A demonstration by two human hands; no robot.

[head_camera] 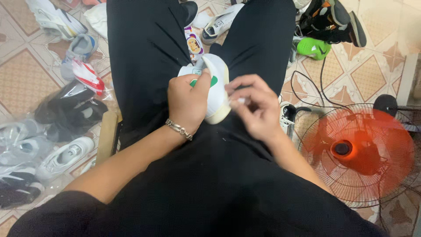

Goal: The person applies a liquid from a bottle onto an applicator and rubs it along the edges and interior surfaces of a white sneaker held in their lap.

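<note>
— What are your hands doing?

— My left hand point(187, 102) is wrapped around a white sneaker point(215, 90) with green marks, holding it over my lap, sole side toward my right. My right hand point(253, 105) pinches a small white scrap point(241, 101) just beside the sole.

— What's around you?

— An orange fan point(357, 153) stands on the tiled floor to my right. Bagged shoes point(52, 131) lie to my left.

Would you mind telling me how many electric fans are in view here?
1. An orange fan with a wire guard sits on the tiled floor at lower right, beside the right hand. The frame edge cuts it off, so others beyond the frame may be hidden.
</note>
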